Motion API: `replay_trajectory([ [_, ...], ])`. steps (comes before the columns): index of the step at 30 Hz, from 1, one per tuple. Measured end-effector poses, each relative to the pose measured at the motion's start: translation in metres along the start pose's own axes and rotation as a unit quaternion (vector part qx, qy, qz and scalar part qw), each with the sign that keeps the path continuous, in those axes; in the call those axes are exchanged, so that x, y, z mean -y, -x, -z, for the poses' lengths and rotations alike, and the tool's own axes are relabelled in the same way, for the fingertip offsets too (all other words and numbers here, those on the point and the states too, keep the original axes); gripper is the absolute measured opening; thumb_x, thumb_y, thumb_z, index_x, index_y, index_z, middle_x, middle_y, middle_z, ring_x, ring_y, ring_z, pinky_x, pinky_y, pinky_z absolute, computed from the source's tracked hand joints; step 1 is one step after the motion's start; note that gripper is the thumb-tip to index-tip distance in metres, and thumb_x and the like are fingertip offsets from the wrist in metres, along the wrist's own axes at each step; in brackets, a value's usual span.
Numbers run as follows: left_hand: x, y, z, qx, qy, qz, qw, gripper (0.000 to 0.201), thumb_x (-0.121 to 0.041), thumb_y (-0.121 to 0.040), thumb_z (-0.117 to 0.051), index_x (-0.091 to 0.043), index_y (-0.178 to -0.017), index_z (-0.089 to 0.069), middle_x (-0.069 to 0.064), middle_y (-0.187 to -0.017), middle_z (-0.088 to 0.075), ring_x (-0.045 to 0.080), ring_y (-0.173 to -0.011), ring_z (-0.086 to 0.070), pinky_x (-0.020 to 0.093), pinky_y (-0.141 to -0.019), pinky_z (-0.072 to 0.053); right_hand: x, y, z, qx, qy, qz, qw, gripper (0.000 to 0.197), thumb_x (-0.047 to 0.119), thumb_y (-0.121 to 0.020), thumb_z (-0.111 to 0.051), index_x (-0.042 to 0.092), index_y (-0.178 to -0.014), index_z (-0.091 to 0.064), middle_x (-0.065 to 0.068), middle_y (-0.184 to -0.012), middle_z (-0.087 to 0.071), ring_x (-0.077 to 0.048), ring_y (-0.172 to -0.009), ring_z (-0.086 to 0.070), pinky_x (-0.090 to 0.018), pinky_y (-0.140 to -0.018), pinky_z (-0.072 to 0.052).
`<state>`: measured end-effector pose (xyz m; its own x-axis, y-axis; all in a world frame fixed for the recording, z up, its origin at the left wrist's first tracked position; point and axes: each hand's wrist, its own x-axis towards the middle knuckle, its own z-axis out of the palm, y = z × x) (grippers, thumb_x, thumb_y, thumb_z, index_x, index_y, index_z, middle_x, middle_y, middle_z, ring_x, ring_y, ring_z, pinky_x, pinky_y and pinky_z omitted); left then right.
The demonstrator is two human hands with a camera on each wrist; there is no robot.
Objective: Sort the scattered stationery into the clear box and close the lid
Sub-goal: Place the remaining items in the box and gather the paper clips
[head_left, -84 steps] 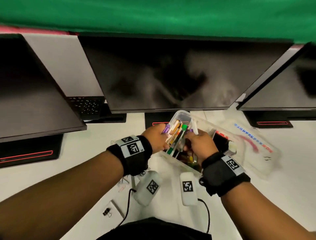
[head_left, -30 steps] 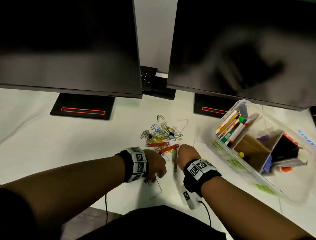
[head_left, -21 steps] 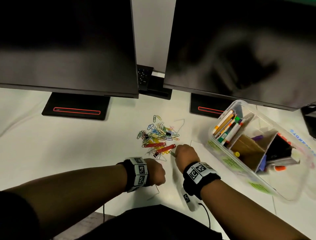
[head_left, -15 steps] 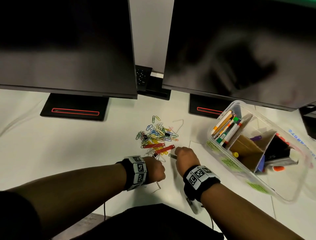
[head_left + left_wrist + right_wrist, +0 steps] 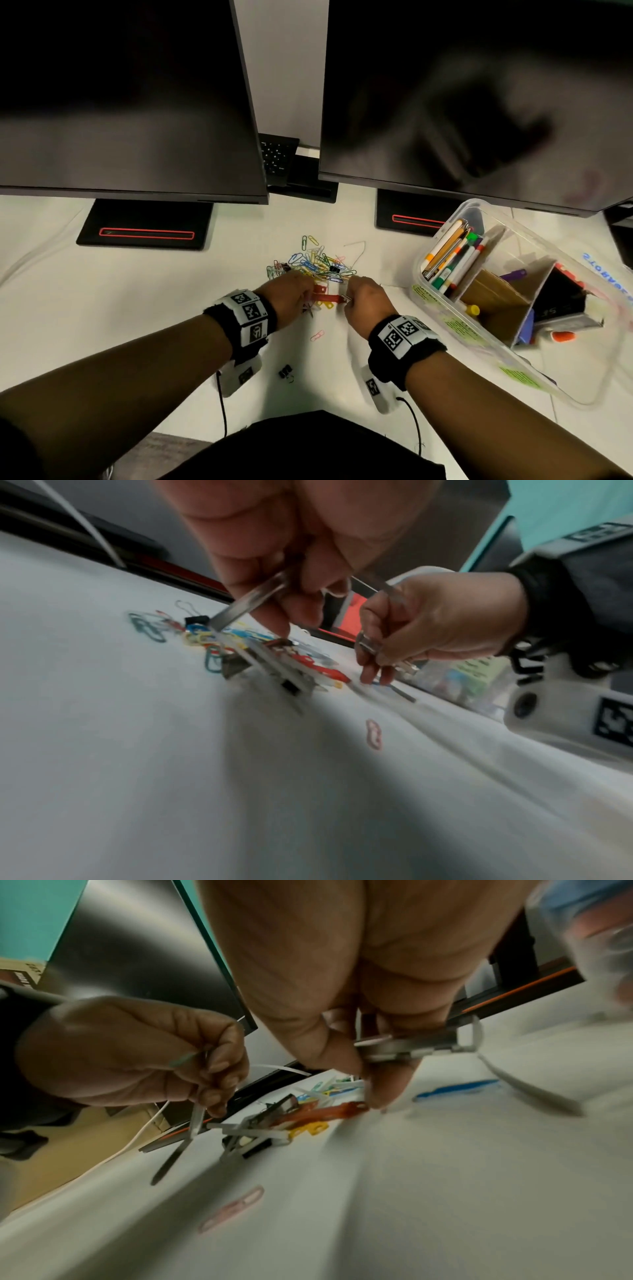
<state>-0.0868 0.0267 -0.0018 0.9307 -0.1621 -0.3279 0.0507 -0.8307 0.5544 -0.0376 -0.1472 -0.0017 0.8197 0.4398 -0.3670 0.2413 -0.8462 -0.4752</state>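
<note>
Both hands now forward at paper-clip pile, left hand and right hand fingers pinching metal strips.

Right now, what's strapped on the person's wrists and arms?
Both forearms are bare, no sleeves. The left wrist band and right wrist band are black, each carrying white tiles printed with black square codes. Under each wrist hangs a white camera pod with its own code, trailing a thin black cable.

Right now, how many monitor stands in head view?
2. Left stand sits under the left monitor; right stand is behind the box, partly hidden by it. More may sit off frame.
</note>
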Motion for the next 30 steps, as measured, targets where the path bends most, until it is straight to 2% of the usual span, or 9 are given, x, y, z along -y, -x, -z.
replay_trajectory([
  [3, 0.016, -0.002, 0.001, -0.056, 0.018, 0.033, 0.998, 0.016, -0.003, -0.087, -0.044, -0.007, -0.091, -0.059, 0.002, -0.091, -0.048, 0.023, -0.091, -0.050, 0.025, -0.079, -0.038, 0.008, -0.004, -0.003, -0.012, -0.037, 0.017, 0.999, 0.028, -0.006, -0.080, -0.046, 0.001, -0.105, -0.057, -0.019, -0.112, -0.056, -0.031, -0.105, -0.053, -0.020, -0.076, -0.031],
  [5, 0.021, -0.002, 0.000, -0.079, 0.018, 0.062, 0.995, 0.014, -0.008, -0.086, -0.048, -0.009, -0.094, -0.059, 0.004, -0.094, -0.052, 0.023, -0.091, -0.054, 0.031, -0.084, -0.045, 0.011, -0.007, -0.008, -0.009, -0.037, 0.036, 0.999, 0.030, -0.003, -0.081, -0.049, 0.003, -0.109, -0.058, -0.018, -0.115, -0.056, -0.031, -0.108, -0.053, -0.022, -0.086, -0.035],
  [7, 0.023, -0.004, -0.001, -0.070, 0.006, 0.089, 0.994, 0.017, -0.013, -0.085, -0.055, -0.011, -0.101, -0.059, 0.007, -0.106, -0.055, 0.024, -0.099, -0.056, 0.030, -0.088, -0.044, 0.012, -0.010, -0.014, 0.008, -0.006, 0.056, 0.998, 0.030, 0.004, -0.084, -0.053, 0.006, -0.113, -0.060, -0.015, -0.117, -0.059, -0.030, -0.112, -0.052, -0.027, -0.094, -0.037],
  [9, 0.025, -0.009, -0.003, -0.036, -0.014, 0.102, 0.994, 0.025, -0.020, -0.083, -0.061, -0.012, -0.106, -0.058, 0.006, -0.112, -0.056, 0.024, -0.106, -0.055, 0.029, -0.088, -0.042, 0.014, -0.013, -0.019, 0.023, 0.027, 0.064, 0.997, 0.031, 0.008, -0.085, -0.055, 0.008, -0.116, -0.060, -0.014, -0.118, -0.059, -0.030, -0.114, -0.050, -0.030, -0.095, -0.038],
  [13, 0.016, -0.015, -0.004, 0.010, -0.033, 0.110, 0.993, 0.028, -0.026, -0.086, -0.058, -0.010, -0.109, -0.059, 0.010, -0.113, -0.063, 0.028, -0.104, -0.058, 0.030, -0.083, -0.044, 0.017, -0.016, -0.020, 0.024, 0.042, 0.045, 0.998, 0.026, 0.005, -0.086, -0.049, 0.009, -0.109, -0.060, -0.015, -0.110, -0.061, -0.031, -0.105, -0.054, -0.035, -0.087, -0.045],
  [19, 0.010, -0.017, -0.002, 0.057, -0.030, 0.112, 0.992, 0.030, -0.017, -0.089, -0.052, -0.016, -0.117, -0.060, 0.007, -0.121, -0.062, 0.025, -0.115, -0.056, 0.028, -0.094, -0.042, 0.011, -0.008, -0.010, 0.071, 0.022, 0.007, 0.997, 0.015, 0.009, -0.086, -0.052, 0.011, -0.095, -0.063, -0.013, -0.105, -0.064, -0.030, -0.099, -0.058, -0.030, -0.083, -0.046],
  [22, 0.010, -0.013, 0.001, 0.032, 0.000, 0.127, 0.991, 0.025, -0.017, -0.088, -0.054, -0.016, -0.110, -0.065, 0.005, -0.114, -0.066, 0.023, -0.108, -0.059, 0.027, -0.091, -0.046, 0.005, -0.005, -0.001, 0.030, -0.041, -0.025, 0.998, 0.005, 0.011, -0.083, -0.056, 0.016, -0.084, -0.055, -0.012, -0.098, -0.063, -0.029, -0.090, -0.058, -0.025, -0.069, -0.037],
  [25, 0.011, -0.008, 0.005, -0.016, 0.047, 0.146, 0.988, 0.019, -0.013, -0.084, -0.055, -0.015, -0.098, -0.067, 0.005, -0.103, -0.067, 0.023, -0.099, -0.061, 0.024, -0.078, -0.045, -0.003, -0.009, 0.002, 0.012, -0.091, -0.082, 0.992, 0.017, 0.013, -0.082, -0.057, 0.020, -0.074, -0.044, -0.006, -0.085, -0.055, -0.023, -0.079, -0.049, -0.023, -0.067, -0.031],
  [30, 0.015, -0.001, 0.017, -0.058, 0.069, 0.136, 0.987, 0.014, -0.014, -0.089, -0.052, -0.012, -0.098, -0.063, 0.007, -0.100, -0.067, 0.016, -0.078, -0.052, 0.021, -0.071, -0.040, 0.000, -0.015, 0.004, 0.004, -0.137, -0.111, 0.984, 0.008, 0.007, -0.085, -0.049, 0.014, -0.085, -0.045, -0.006, -0.085, -0.054, -0.024, -0.078, -0.048, -0.026, -0.068, -0.033],
])
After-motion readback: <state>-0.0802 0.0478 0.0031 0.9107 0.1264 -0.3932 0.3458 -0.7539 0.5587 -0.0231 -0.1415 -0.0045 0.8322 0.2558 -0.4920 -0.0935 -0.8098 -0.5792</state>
